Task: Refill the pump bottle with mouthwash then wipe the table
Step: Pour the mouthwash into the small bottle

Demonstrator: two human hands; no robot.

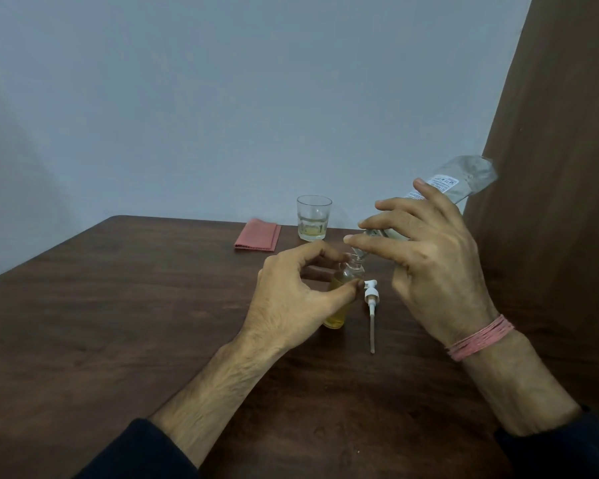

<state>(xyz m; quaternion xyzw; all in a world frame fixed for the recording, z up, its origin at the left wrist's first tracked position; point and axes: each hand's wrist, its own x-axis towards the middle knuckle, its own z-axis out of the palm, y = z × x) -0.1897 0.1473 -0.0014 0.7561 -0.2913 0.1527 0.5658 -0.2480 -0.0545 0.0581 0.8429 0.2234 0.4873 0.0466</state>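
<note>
Only blurred, unreadable print shows on the tipped mouthwash bottle's label [441, 185].

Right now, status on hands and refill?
Left hand steadies pump bottle. Right hand tips mouthwash bottle into it. Pump head lies alongside.

Blue-grey wall [222, 98], brown curtain [561, 133]

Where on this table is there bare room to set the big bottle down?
The table's whole left half is bare, left of the left hand. Crowded: the centre, with small bottle, pump head, red cloth and glass.
</note>
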